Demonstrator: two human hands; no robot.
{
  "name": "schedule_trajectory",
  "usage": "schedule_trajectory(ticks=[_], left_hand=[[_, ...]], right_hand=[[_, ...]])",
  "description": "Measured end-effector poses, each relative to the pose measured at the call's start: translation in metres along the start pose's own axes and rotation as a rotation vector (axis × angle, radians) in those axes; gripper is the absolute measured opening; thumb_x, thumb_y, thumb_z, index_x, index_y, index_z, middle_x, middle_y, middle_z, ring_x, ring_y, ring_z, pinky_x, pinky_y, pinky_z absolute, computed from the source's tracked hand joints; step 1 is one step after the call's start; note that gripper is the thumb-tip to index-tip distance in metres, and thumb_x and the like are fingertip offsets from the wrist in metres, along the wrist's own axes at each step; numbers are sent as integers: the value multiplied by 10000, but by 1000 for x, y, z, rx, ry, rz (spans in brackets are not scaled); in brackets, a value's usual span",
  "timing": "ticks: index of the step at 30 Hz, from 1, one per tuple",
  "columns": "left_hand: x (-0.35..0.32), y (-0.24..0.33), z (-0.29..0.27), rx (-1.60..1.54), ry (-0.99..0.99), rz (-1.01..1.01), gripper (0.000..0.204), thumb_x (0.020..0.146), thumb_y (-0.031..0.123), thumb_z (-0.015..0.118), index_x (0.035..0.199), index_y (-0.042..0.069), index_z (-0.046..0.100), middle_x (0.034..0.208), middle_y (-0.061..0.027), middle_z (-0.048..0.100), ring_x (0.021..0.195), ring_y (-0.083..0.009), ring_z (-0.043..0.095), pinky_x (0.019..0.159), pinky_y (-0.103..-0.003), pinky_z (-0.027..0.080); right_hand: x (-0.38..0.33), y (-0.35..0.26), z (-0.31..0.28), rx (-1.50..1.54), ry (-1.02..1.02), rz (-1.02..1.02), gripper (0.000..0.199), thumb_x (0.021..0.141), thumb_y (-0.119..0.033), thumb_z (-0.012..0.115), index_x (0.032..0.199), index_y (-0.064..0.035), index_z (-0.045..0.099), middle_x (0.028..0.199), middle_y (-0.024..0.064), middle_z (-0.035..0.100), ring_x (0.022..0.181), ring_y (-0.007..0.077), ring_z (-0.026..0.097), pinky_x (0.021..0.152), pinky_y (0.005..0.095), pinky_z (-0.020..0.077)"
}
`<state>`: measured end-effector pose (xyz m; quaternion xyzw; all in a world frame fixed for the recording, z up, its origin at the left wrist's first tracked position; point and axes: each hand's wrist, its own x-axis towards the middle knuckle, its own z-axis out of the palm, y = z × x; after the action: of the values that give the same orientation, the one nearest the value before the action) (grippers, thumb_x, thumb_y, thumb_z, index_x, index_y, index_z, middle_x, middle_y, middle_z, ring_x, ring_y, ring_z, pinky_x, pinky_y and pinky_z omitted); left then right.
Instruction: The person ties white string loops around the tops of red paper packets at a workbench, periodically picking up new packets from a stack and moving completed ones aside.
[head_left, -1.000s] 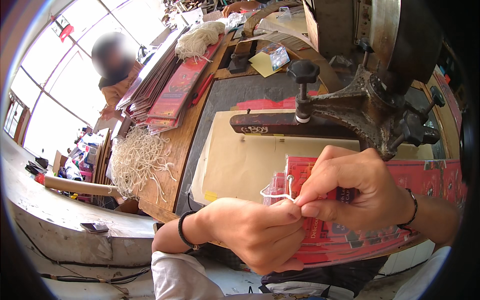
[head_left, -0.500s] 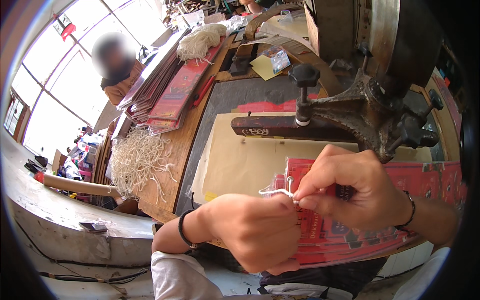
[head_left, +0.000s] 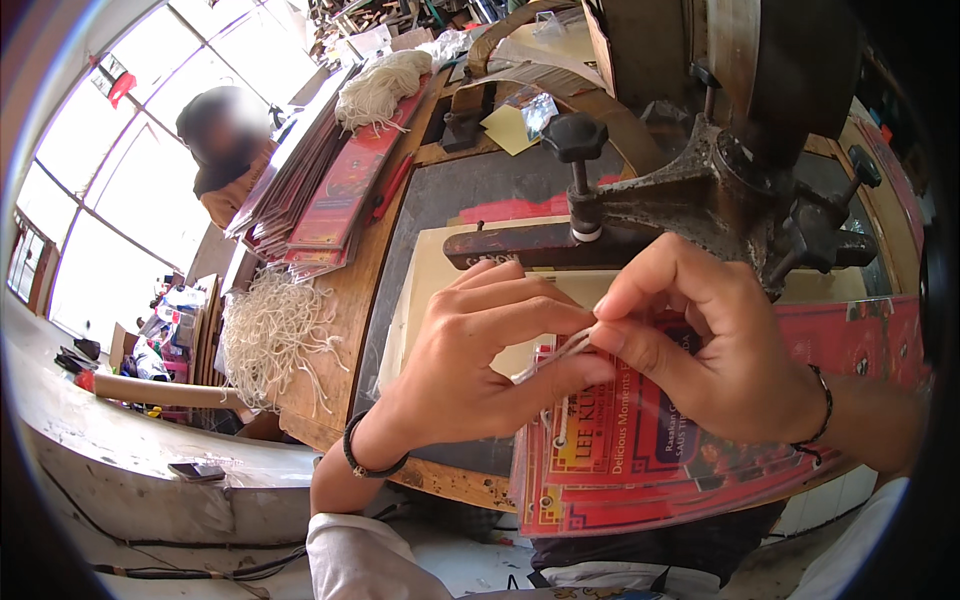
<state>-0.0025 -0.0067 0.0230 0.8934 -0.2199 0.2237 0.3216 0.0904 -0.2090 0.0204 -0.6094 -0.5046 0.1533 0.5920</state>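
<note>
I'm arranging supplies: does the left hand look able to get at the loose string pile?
Likely yes: nothing seems to stand between the left hand and the string pile, which lies uncovered to its left.

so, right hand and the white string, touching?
Touching. The head view shows the string running into the right hand, pinched at the thumb and forefinger tips.

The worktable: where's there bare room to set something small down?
The dark grey mat looks bare between the slim red item and the black knob. A narrow wooden strip shows between the string pile and the mat. It's crowded around the left hand and right hand, over red cards near the metal bar.
</note>
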Motion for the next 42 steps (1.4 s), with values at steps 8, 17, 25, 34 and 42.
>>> schedule_trajectory(ticks=[8, 17, 25, 34, 42], left_hand=[[-1, -3, 6, 324, 126, 227, 196, 729, 150, 822, 751, 123, 629, 613, 36, 547, 563, -155, 436, 560, -324, 272], [-2, -9, 4, 205, 134, 216, 154, 730, 92, 750, 713, 108, 598, 577, 20, 482, 536, -177, 366, 573, -336, 251], [-1, -14, 0, 16, 41, 213, 145, 795, 111, 687, 701, 88, 579, 610, -13, 474, 592, -206, 377, 629, -359, 269], [-1, -8, -1, 22, 12, 210, 182, 826, 94, 666, 686, 81, 550, 606, -14, 441, 594, -213, 368, 640, -359, 274], [-3, -8, 1, 0, 16, 179, 105, 843, 98, 658, 759, 66, 603, 614, -16, 454, 606, -212, 408, 645, -355, 301]], right_hand=[[2, -6, -1, 131, 10, 123, 170, 1002, -124, 596, 1106, -2, 540, 889, 34, 604, 830, 70, 592, 757, 240, 490], [4, -2, 2, -187, -6, -152, 262, 927, -87, 684, 1167, -5, 617, 893, 61, 638, 784, 104, 616, 691, 258, 509], [5, 4, 5, -207, 19, -169, 284, 860, -107, 776, 1114, -24, 680, 908, 89, 686, 738, 126, 653, 660, 274, 526], [4, -4, 4, -218, -11, -116, 173, 879, -109, 747, 1029, -37, 699, 845, 92, 703, 744, 176, 655, 658, 308, 512], [5, -4, 7, -139, 5, -67, 72, 905, -77, 692, 917, -21, 650, 751, 68, 665, 681, 151, 625, 626, 296, 491]])
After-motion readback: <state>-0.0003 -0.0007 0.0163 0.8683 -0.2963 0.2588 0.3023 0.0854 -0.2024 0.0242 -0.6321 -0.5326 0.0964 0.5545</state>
